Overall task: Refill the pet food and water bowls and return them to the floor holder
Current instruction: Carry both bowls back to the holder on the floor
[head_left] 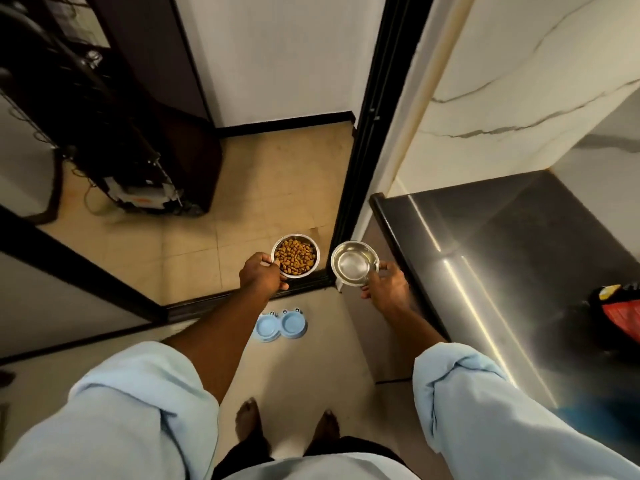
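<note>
My left hand (261, 273) grips the rim of a steel bowl (295, 256) filled with brown kibble. My right hand (386, 284) holds a second steel bowl (354, 263) with clear water in it. Both bowls are held level in the air, side by side, high above the floor. Below them on the floor lies the light blue holder (281, 325) with two round wells, both without bowls; my left forearm covers its left edge. My bare feet stand a little behind the holder.
A dark steel countertop (502, 258) runs along the right, with a red and black bag (620, 313) on it. A black door frame (360, 168) and threshold lie just beyond the holder. A dark appliance with cables (138, 161) stands at the back left.
</note>
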